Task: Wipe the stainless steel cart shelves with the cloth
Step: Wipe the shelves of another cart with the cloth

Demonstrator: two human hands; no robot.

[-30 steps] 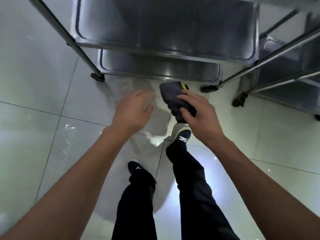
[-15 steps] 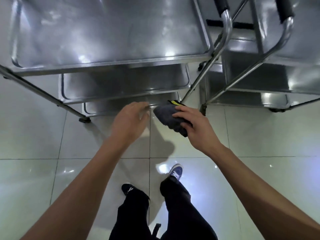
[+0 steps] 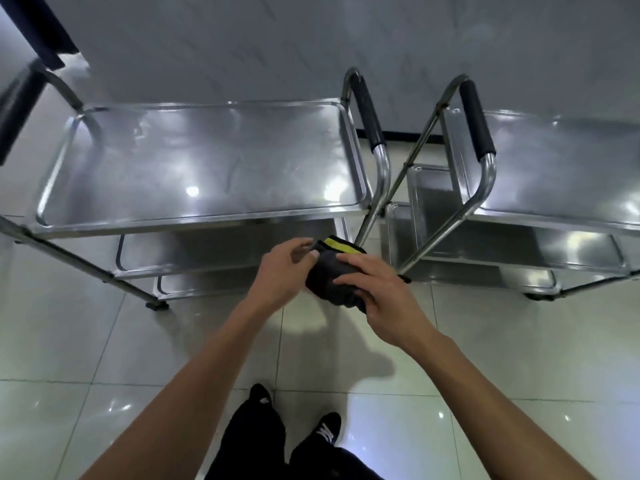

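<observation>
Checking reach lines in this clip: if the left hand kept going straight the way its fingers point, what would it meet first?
The left hand points right, so it would first meet the cloth that the right hand grips; its fingertips look about touching already, though depth is unclear.

Dark grey cloth (image 3: pixel 330 275) (yellow-edged)

The left cart's top shelf (image 3: pixel 207 164) is polished stainless steel, glossy and smooth, throwing back bright light spots; faint streaks show near its middle. The right cart's top shelf (image 3: pixel 561 168) has the same mirror-like metal finish. The tubular frames are shiny metal, and each push handle carries a matt black grip (image 3: pixel 370 112) that looks like foam or rubber. The cloth (image 3: pixel 329 275) is dark, soft, matt fabric with a yellow edge. The floor tiles (image 3: pixel 519 341) are glossy and pale.
</observation>
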